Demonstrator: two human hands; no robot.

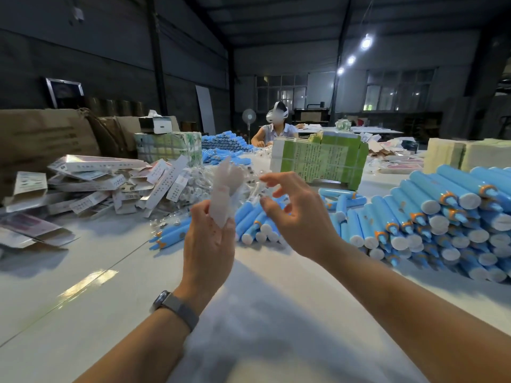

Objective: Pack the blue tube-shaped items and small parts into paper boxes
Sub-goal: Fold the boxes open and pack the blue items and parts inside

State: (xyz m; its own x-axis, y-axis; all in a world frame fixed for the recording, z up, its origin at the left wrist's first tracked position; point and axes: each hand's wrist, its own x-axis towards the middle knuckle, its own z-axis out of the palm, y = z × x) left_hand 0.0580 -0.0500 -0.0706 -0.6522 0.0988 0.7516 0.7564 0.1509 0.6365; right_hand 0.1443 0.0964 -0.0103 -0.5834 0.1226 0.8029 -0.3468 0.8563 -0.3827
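Observation:
My left hand [208, 239] is raised over the white table [83, 299] and pinches a blurred, pale, crumpled packet [225, 189] that stands up from its fingers. Just to the right hovers my right hand [297, 217], fingers spread, holding nothing; its fingertips are close to the packet but apart from it. Behind both hands lies a loose heap of blue tubes [254, 219] with white caps. A big stack of blue tubes [442, 214] fills the right side. Flat paper boxes [110, 183] are piled at the left, next to small clear-wrapped parts [199, 186].
A block of green-printed boxes [318, 158] stands behind my hands. Another person [273, 128] sits at the table's far end beside more blue tubes [224, 145]. Brown cartons [47, 136] line the left, and pale stacks [464, 156] sit at the far right.

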